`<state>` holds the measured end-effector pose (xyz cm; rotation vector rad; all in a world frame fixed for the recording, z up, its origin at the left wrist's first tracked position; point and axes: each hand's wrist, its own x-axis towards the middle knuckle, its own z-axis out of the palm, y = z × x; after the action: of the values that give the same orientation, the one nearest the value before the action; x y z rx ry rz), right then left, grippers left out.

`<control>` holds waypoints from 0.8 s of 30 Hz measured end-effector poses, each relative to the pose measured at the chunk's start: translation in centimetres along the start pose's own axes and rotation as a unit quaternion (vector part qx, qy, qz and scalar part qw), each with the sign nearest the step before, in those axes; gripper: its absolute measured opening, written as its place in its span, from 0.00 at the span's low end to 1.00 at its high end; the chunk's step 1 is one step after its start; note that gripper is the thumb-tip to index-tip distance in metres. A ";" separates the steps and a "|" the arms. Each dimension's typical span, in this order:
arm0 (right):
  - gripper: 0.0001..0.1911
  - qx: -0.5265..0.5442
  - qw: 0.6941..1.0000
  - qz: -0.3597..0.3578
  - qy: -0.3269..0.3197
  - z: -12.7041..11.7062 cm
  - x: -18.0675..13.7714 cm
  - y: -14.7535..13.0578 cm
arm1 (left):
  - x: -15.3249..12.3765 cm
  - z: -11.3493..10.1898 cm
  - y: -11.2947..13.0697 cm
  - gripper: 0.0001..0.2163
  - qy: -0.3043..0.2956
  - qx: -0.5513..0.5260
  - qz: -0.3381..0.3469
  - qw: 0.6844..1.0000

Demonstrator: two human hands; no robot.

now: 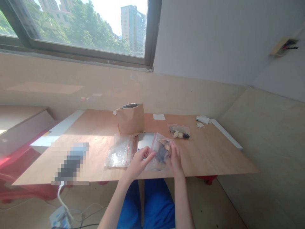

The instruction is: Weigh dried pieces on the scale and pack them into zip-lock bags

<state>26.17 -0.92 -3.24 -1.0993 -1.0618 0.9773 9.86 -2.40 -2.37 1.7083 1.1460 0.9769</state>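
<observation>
A clear zip bag (162,153) with a red seal strip holds dark and orange-brown dried pieces and is tilted up near the table's front. My right hand (175,158) grips its right side, fingers closed around the filled part. My left hand (142,160) pinches the bag's left edge between thumb and fingers. Just behind the bag lies a flat, white, dark-rimmed object (145,140), partly covered by it. To the left of my hands, flat clear zip bags (119,152) lie on the table. An upright brown paper bag (130,121) with its top open stands behind them.
Another zip bag (180,132) with pale and dark pieces lies at the back right of the wooden table (214,156). White paper (159,117) and crumpled tissue (202,119) lie along the back. A blurred phone-like object (72,163) with a white cable sits left.
</observation>
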 end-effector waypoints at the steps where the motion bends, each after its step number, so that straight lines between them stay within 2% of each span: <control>1: 0.17 0.002 1.000 0.000 -0.002 0.6 0.0 0.2 | -0.2 0.0 0.0 0.15 -0.005 -0.009 -0.011 1.000; 6: 0.16 -0.064 0.995 -0.009 0.070 2.5 0.2 1.0 | -0.6 0.1 -0.5 0.17 0.051 -0.089 -0.036 0.994; 7: 0.15 -0.069 0.996 -0.002 0.061 2.9 0.1 0.9 | -0.5 0.1 -0.5 0.17 0.069 -0.103 -0.037 0.992; 8: 0.14 -0.066 0.997 0.010 0.026 3.2 -0.1 0.8 | -0.5 0.1 -0.4 0.16 0.086 -0.115 -0.037 0.989; 11: 0.15 -0.034 0.984 0.050 -0.166 4.4 -1.1 0.1 | -0.3 0.1 -0.2 0.15 0.125 -0.134 -0.036 0.982; 13: 0.16 -0.023 0.969 0.046 -0.240 5.2 -1.7 -0.2 | -0.3 0.1 -0.1 0.15 0.146 -0.128 -0.044 0.980; 16: 0.15 -0.033 0.964 0.029 -0.261 5.8 -2.2 -0.4 | -0.5 -0.1 -0.3 0.17 0.165 -0.125 -0.083 0.975; 19: 0.14 -0.057 0.963 0.006 -0.262 5.8 -2.2 -0.4 | -0.6 -0.3 -0.4 0.19 0.145 -0.129 -0.111 0.975; 24: 0.14 -0.092 0.966 -0.029 -0.241 5.9 -2.3 -0.1 | -0.5 -0.7 0.0 0.18 0.119 -0.100 -0.076 0.985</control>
<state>19.95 -1.98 -2.80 -0.9927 -1.5963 1.1489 9.13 -2.71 -2.19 1.3504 1.2643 1.1792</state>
